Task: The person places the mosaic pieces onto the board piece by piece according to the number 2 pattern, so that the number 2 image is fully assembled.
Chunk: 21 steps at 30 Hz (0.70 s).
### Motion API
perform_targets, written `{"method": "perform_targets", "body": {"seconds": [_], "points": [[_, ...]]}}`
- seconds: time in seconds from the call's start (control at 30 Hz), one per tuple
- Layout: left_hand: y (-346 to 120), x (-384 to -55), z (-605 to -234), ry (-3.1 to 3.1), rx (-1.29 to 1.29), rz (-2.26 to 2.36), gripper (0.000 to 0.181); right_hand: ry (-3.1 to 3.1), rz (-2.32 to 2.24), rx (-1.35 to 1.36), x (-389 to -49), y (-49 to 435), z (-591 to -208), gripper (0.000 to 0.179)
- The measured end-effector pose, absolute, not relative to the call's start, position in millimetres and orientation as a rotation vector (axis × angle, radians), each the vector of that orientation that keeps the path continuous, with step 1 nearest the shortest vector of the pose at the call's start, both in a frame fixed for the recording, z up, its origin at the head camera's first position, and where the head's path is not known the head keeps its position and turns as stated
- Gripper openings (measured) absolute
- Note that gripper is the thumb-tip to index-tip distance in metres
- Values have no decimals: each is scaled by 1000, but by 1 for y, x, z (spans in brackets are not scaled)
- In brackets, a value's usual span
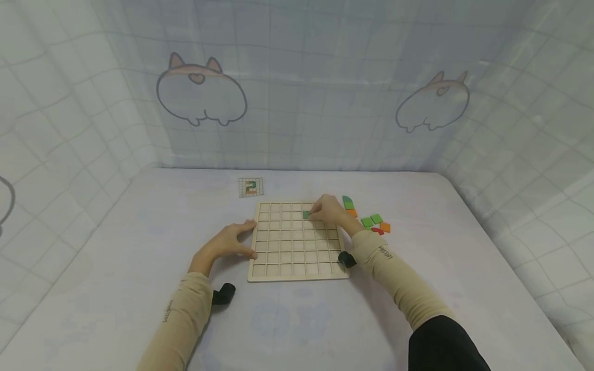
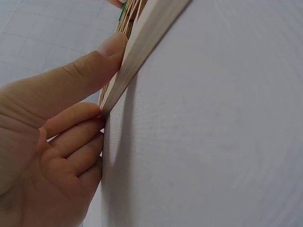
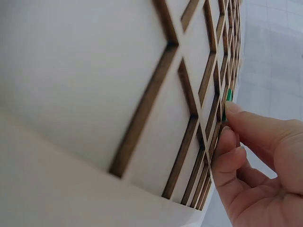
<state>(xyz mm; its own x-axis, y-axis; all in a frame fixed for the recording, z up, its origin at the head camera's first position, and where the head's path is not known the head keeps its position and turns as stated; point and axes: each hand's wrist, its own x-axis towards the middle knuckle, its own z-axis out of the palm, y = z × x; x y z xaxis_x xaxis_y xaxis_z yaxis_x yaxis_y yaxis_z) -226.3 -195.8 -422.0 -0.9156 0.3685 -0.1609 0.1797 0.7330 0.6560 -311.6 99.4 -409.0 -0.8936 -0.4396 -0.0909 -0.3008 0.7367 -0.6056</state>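
A square wooden grid board (image 1: 297, 260) with rows of shallow cells lies on the white-covered table. My right hand (image 1: 327, 210) is over its upper right part and pinches a small green tile (image 1: 306, 215) between thumb and fingers. In the right wrist view only a green sliver of that tile (image 3: 229, 95) shows past the thumb. My left hand (image 1: 226, 241) touches the board's left edge, thumb and fingers spread apart. Up close, the left thumb (image 2: 112, 46) rests on the wooden rim and the other fingers (image 2: 90, 130) lie against the side.
Right of the board lie loose pieces: a rounded green piece (image 1: 347, 200), an orange piece (image 1: 352, 213), green tiles (image 1: 376, 219), an orange tile (image 1: 385, 226) and a red piece (image 1: 378, 231). Behind the board is a small gridded card (image 1: 250, 187) with a coloured figure. Curtains stand around the table.
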Motion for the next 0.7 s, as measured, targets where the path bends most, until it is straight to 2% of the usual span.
{"method": "perform_targets", "body": {"seconds": [0.27, 0.7], "points": [[-197, -226, -422, 2647, 423, 976, 98, 2715, -1003, -629, -314, 110, -403, 22], [-196, -223, -418, 2644, 444, 973, 97, 2803, -1053, -398, -317, 188, -386, 33]]}}
